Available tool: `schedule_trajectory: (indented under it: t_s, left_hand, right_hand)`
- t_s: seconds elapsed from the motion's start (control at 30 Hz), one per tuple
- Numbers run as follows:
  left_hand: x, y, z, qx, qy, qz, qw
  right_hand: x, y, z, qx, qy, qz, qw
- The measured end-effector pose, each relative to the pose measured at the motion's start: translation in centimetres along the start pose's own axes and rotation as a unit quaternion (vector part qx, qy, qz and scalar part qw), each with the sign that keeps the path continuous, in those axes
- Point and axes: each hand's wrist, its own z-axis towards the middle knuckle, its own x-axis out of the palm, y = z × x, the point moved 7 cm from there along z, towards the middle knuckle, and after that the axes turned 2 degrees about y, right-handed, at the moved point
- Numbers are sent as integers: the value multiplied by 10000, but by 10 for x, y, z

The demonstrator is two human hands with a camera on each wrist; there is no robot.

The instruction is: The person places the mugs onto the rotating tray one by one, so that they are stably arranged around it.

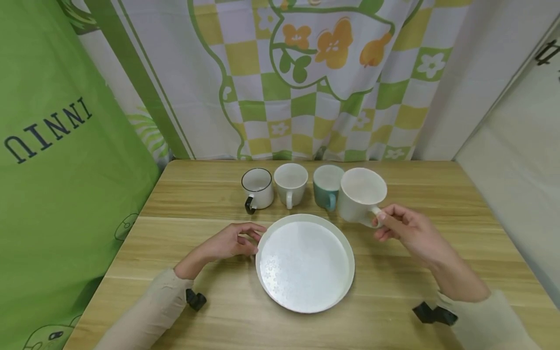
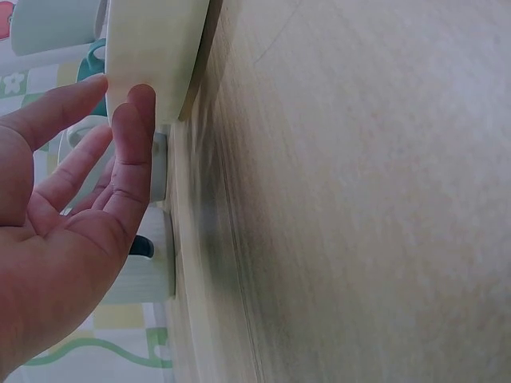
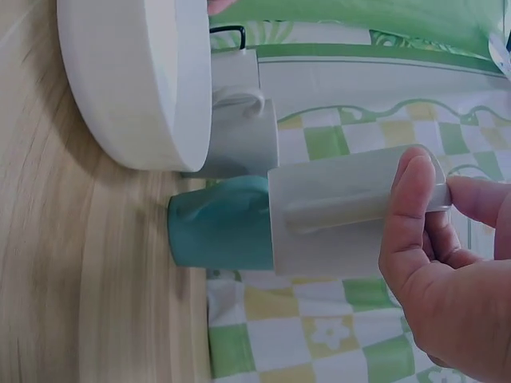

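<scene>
"So, progress?"

"Partway through a move, I'd judge. Right hand [image 1: 407, 227] holds the big white mug [image 1: 359, 197] off the worktop [image 1: 442, 209], fingers pinching its handle. Mug's beside the teal cup [image 1: 324, 195]; can't tell if they touch."

"Left hand [image 1: 231, 241]?"

"At the round tray [image 1: 306, 267], left side of the rim. Fingers loosely bent, gripping nothing; contact unclear."

"Done versus left?"

"Done: one mug lifted. Left: it isn't set down yet."

"Other cups?"

"Teal cup, plain white cup [image 1: 291, 184], black-rimmed mug [image 1: 261, 195]: upright in a row beyond the tray, no hand on them, so nothing under way there."
</scene>
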Motion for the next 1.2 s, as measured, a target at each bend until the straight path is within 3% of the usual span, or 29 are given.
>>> schedule_trajectory:
  t_s: [0.8, 1.2]
  left_hand:
    - [0, 1, 1, 41, 27, -14, 10000]
    - [0, 0, 0, 124, 11, 4, 9999]
  right_hand:
    - [42, 15, 3, -447, 947, -328, 9940]
    - [73, 1, 12, 103, 1310, -160, 9912]
